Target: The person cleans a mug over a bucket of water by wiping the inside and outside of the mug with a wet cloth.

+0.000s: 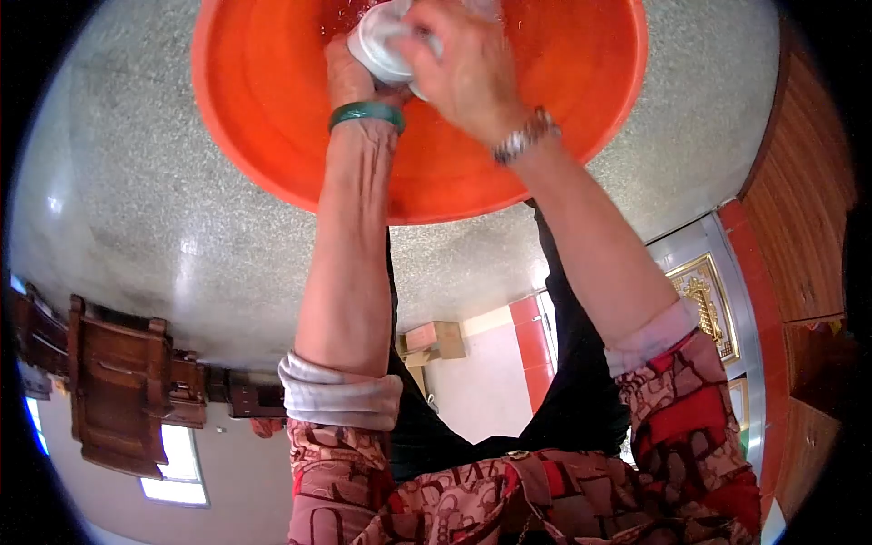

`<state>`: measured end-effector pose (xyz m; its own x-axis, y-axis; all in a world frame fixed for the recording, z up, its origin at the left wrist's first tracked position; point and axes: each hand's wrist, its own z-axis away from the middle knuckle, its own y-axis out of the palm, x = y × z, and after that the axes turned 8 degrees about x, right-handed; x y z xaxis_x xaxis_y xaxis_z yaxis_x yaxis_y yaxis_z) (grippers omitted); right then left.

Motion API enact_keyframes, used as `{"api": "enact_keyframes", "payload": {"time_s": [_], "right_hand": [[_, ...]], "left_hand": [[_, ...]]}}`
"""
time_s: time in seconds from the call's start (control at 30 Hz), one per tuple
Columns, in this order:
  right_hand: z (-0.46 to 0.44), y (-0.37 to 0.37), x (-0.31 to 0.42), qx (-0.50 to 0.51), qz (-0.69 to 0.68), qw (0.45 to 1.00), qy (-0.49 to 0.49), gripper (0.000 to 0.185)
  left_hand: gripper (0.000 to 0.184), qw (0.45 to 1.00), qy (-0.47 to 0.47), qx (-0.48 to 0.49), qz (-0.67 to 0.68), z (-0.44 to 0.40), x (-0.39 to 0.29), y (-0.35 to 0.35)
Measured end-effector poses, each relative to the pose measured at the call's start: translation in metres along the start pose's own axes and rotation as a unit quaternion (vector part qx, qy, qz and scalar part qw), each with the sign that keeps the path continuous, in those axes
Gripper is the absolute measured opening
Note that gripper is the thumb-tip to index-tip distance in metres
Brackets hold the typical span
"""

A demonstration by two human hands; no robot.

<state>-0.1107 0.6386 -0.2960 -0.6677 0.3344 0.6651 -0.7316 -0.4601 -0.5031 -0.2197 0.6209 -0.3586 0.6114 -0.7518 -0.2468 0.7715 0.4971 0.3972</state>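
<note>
The speckled grey floor carries a wide, round orange basin.

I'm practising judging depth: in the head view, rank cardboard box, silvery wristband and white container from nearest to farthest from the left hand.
1. White container: held in the left hand.
2. Silvery wristband: on the right wrist.
3. Cardboard box: seen between the legs.
</note>
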Motion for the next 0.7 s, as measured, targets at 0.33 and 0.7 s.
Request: {"api": "enact_keyframes", "payload": {"time_s": [0.33, 0.7], "right_hand": [[0.008, 0.024, -0.024, -0.089, 0.021, 0.993, -0.073, 0.018], [-0.014, -0.01, -0.036, -0.044, -0.196, 0.978, 0.065, 0.021]], "left_hand": [[0.037, 0.987, 0.004, -0.109, -0.119, -0.002, -0.002, 0.001], [0.035, 0.942, 0.103, -0.174, -0.269, 0.018, 0.008, 0.014]]}}
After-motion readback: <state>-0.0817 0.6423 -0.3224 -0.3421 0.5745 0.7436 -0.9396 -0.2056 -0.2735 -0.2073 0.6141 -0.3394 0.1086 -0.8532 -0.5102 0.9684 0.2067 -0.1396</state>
